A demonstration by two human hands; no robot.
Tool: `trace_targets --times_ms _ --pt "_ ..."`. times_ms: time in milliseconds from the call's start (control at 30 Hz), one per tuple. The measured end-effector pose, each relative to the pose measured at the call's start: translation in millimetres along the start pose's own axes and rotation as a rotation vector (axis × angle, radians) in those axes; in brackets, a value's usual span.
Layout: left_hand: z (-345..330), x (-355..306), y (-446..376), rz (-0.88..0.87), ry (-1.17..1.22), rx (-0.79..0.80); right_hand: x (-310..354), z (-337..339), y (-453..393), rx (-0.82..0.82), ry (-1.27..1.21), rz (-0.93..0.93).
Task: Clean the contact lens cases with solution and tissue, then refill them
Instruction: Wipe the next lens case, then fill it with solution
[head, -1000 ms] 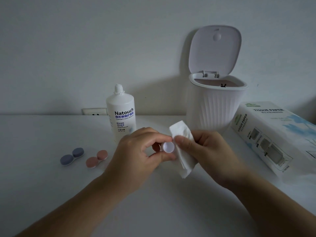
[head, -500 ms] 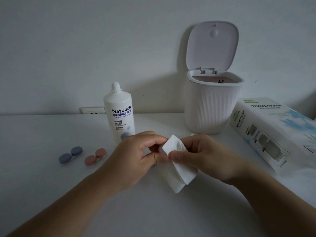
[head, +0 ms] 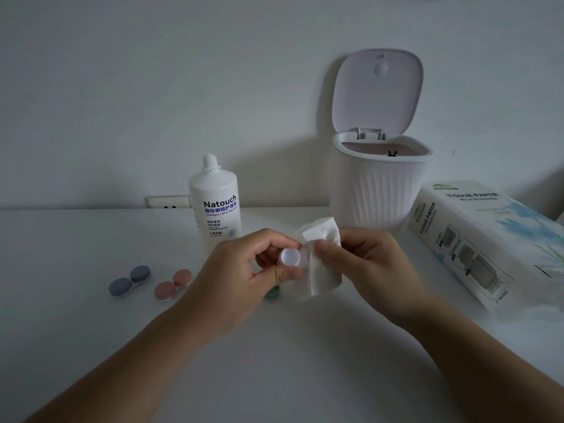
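Contact lens case (head: 290, 257), the white open one, sits nearest of all, pinched between the thumb and fingers of the left hand (head: 244, 276) just above the table (head: 274, 361), its round well turned up toward the person. The right hand (head: 366, 267) is touching close beside it, fingers pinching a folded white tissue (head: 320, 257) that hangs right against the case's rim. By my reckoning this is the wiping step, the well being dried or about to get another pass; the next move likely calls for pressing a tissue corner down into the well and turning it, gently, since the case is small and held only by its edges. A greenish cap (head: 272, 293) peeks out beneath the left hand, mostly hidden. Further left lie two closed cases, a pink case (head: 172, 284) and a grey-blue case (head: 129, 281), seemingly awaiting their turn. Beyond the hands stands the solution bottle (head: 215, 206), needed for refilling. Far right are the tissue box (head: 488, 239) and an open-lidded white bin (head: 378, 190) against the wall.
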State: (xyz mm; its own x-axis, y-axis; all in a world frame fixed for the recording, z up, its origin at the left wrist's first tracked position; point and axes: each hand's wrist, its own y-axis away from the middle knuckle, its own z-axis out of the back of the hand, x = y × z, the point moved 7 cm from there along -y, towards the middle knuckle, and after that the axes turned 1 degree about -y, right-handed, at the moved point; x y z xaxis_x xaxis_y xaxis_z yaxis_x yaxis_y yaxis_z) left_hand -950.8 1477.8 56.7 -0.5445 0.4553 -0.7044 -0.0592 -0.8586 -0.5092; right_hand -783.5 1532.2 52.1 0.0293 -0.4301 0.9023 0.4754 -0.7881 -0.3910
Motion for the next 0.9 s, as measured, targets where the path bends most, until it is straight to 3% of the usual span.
trace_targets --times_ms 167,300,533,633,767,900 --pt "10.4 10.3 -2.8 0.043 0.071 -0.106 -4.2 19.4 -2.5 -0.198 -0.013 -0.036" --pt "4.7 15.6 -2.2 0.068 0.090 -0.064 0.3 26.7 -2.2 -0.279 -0.012 -0.041" --pt "4.8 21.4 -1.3 0.110 0.098 -0.061 20.7 64.3 5.6 -0.390 0.318 0.012" --pt "4.9 19.1 -1.8 0.107 0.114 -0.051 20.0 89.1 15.8 -0.433 0.550 -0.057" --pt "3.7 15.1 -2.0 0.105 0.126 -0.031 3.6 97.8 30.6 -0.323 0.924 -0.276" --pt "4.2 16.4 -0.8 0.129 0.112 -0.028 -5.8 87.1 35.1 -0.153 1.289 -0.374"
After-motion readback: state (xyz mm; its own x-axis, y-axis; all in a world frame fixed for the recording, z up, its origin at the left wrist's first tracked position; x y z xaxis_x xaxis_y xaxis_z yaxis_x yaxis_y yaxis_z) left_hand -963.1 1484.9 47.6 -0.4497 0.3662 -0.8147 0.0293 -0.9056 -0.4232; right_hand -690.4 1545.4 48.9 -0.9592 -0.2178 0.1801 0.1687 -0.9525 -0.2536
